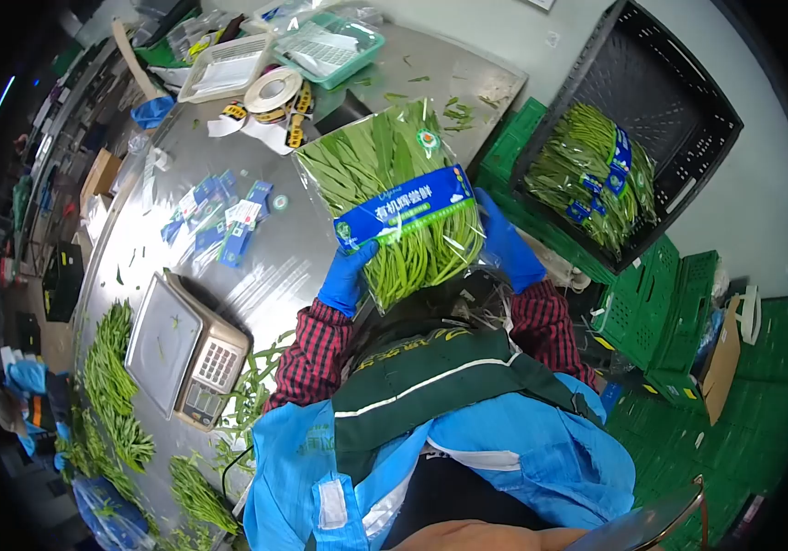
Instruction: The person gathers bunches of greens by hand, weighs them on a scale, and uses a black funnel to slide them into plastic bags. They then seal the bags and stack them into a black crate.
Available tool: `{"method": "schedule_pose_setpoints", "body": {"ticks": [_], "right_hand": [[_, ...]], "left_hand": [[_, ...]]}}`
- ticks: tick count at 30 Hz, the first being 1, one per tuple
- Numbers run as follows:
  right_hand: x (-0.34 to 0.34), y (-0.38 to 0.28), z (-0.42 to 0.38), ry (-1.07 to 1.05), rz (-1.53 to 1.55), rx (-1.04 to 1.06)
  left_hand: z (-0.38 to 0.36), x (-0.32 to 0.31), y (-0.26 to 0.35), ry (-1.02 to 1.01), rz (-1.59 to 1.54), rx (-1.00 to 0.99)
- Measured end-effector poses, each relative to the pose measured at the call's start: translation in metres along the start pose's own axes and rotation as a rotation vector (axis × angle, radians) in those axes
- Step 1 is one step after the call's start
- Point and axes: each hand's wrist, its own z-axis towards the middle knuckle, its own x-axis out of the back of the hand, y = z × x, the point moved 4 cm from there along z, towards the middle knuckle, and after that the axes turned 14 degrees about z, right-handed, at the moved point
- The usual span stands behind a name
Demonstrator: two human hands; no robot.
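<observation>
A transparent bag of leafy greens (405,207) with a blue printed band is held up in front of me, its leaves toward the far side and its stems toward me. My left hand (346,278), in a blue glove, grips the lower left edge, thumb on the front. At the right edge is my right hand (509,243), also gloved, closed on the bag with its fingertips hidden behind it. Beyond the left hand, a loose pile of blue printed labels (219,219) lies on the metal table (270,188).
A weighing scale (187,349) stands at the table's left, with loose greens (117,386) beside it. A label roll (273,90) and a green basket (329,48) sit at the back. Bagged greens (596,174) fill part of a black crate (687,119) on the right. A co-worker (36,404) is far left.
</observation>
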Motion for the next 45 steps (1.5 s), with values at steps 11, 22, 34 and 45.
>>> {"method": "schedule_pose_setpoints", "body": {"ticks": [11,22,34,45], "right_hand": [[0.064,-0.029,-0.045,0.111,0.160,-0.034],[0.159,-0.228,-0.157,0.732,-0.429,0.721],[0.249,-0.287,-0.110,0.911,-0.856,1.064],[0.415,-0.247,-0.032,0.467,-1.091,0.399]], "left_hand": [[0.061,-0.106,-0.016,-0.216,-0.003,0.168],[0.097,-0.274,0.007,-0.326,0.106,0.034],[0.154,-0.432,-0.063,-0.505,0.329,-0.030],[0.095,-0.195,-0.151,0.005,0.235,0.285]]}}
